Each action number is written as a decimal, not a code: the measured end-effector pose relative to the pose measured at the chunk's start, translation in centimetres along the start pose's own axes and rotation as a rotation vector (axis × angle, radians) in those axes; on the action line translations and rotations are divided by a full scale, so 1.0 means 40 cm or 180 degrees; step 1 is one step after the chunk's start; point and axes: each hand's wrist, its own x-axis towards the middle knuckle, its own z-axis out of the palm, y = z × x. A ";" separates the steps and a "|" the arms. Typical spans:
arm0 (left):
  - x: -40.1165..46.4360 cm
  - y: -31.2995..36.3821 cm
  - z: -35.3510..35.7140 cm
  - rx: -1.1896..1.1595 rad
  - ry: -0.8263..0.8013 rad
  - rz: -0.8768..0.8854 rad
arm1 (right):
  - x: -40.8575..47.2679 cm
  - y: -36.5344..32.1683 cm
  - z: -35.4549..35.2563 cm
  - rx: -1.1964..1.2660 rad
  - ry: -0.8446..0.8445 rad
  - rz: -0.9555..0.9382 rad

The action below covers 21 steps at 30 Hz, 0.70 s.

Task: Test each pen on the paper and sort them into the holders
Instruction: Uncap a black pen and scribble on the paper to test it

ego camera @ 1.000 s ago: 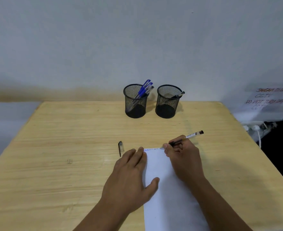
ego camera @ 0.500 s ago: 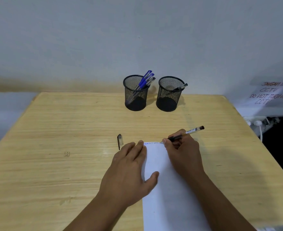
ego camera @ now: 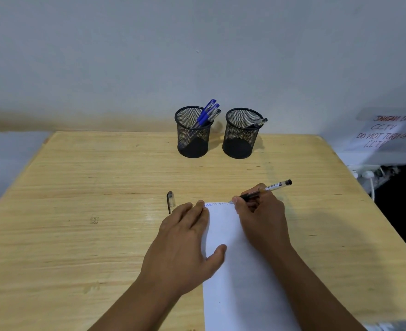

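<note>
A white sheet of paper [ego camera: 235, 271] lies on the wooden table [ego camera: 77, 199] in front of me, with a line of scribbles along its top edge. My left hand [ego camera: 185, 242] rests flat on the paper's left side. My right hand [ego camera: 260, 217] grips a black pen [ego camera: 272, 187], its tip at the paper's top edge. The pen's cap [ego camera: 170, 200] lies on the table left of the paper. Two black mesh holders stand at the back: the left holder [ego camera: 193, 132] has several blue pens, the right holder [ego camera: 242, 133] has one black pen [ego camera: 256, 124].
A wall stands right behind the table. To the right, off the table's edge, hangs a handwritten paper sign [ego camera: 385, 132] above a power strip with plugs and a cable [ego camera: 369, 175].
The camera has tilted a little, so the scene sits higher in the frame. My right hand with the pen has crept slightly right along the paper's top edge. The left hand stays put.
</note>
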 end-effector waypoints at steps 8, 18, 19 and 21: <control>0.001 -0.001 0.000 0.0004 -0.0024 -0.0016 | -0.002 -0.001 0.000 -0.0078 0.0020 -0.0004; 0.000 -0.003 0.005 -0.0015 -0.0046 -0.0022 | -0.002 0.005 0.003 0.0014 0.0082 0.0011; 0.000 -0.003 0.005 -0.0010 -0.0036 -0.0027 | -0.002 0.004 0.003 0.0016 0.0082 0.0021; 0.000 -0.003 0.003 -0.0023 -0.0027 -0.0037 | -0.005 -0.001 0.002 -0.0024 0.0048 0.0018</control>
